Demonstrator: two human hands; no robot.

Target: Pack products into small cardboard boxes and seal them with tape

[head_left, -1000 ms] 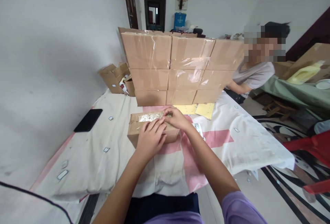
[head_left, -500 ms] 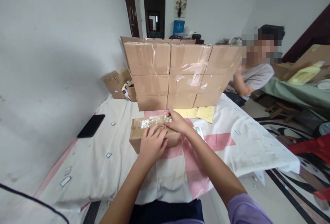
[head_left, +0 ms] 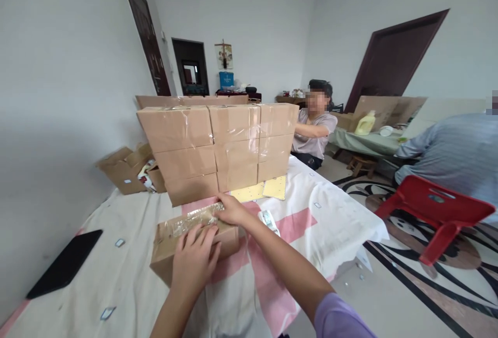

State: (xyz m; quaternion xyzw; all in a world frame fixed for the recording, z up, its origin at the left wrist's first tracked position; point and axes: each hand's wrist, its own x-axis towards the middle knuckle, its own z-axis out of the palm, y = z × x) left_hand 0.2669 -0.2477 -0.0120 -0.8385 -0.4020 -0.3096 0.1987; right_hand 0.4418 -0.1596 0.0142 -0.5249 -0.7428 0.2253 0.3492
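Observation:
A brown cardboard box (head_left: 162,252) lies on the cloth-covered table right in front of me, with a strip of shiny clear tape (head_left: 190,220) along its top. My left hand (head_left: 195,257) rests over the near top edge, fingers stretched out and slightly apart on the cardboard. Toward the box's right end, my right hand (head_left: 232,210) grips the top, its thumb on the taped surface and its fingers at the far edge. Those fingertips are partly hidden. Just right of my right forearm is a small white object (head_left: 268,221) that I cannot identify.
Taped cardboard boxes (head_left: 235,159) form a wall behind my hands, with yellow sheets (head_left: 274,187) at its foot. A torn open carton (head_left: 124,172) stands left, a flat black device (head_left: 66,264) nearer. Beyond are a seated person (head_left: 314,130) and a red chair (head_left: 439,208).
My view has turned to the right, bringing the red chair and a second person into sight. Both hands keep nearly the same places on the box.

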